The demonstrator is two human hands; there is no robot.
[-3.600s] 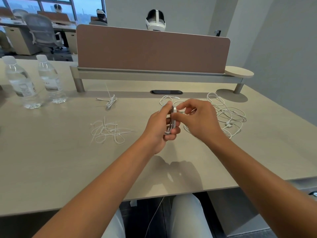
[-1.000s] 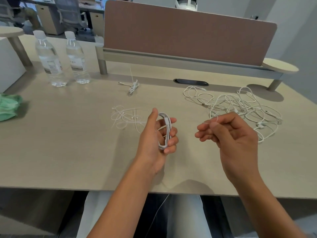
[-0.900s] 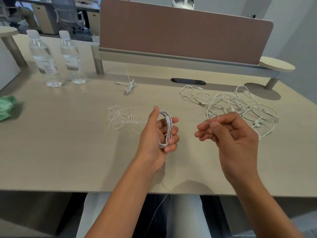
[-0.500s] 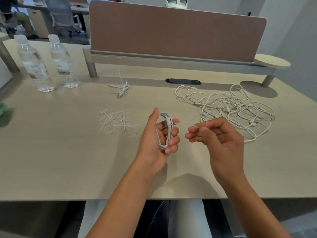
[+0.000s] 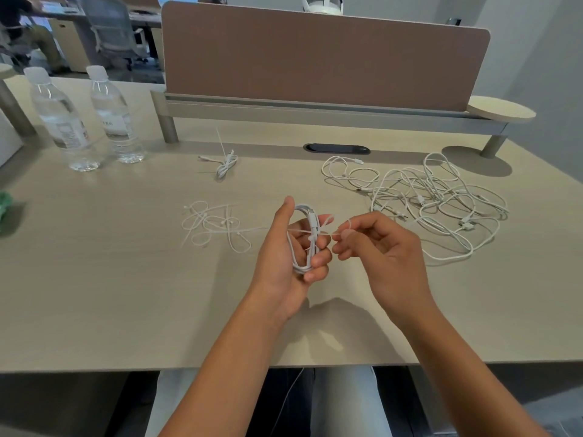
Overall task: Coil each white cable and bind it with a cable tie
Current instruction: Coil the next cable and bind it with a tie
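L fingers (image 5: 318, 263) curl round coiled cable (image 5: 304, 238), R fingers (image 5: 342, 230) pinch cable tie (image 5: 326, 235) tail (taut-ish); tail slipping out of R pinch could loosen the tie.

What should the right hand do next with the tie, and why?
Probably pull the tie's tail further right to cinch it. The left hand grips the coil, the tie already crosses it, and the right hand pinches the tail, but the loop looks slack.

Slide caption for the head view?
Left hand grips coiled cable; right hand pinches the cable tie around it.
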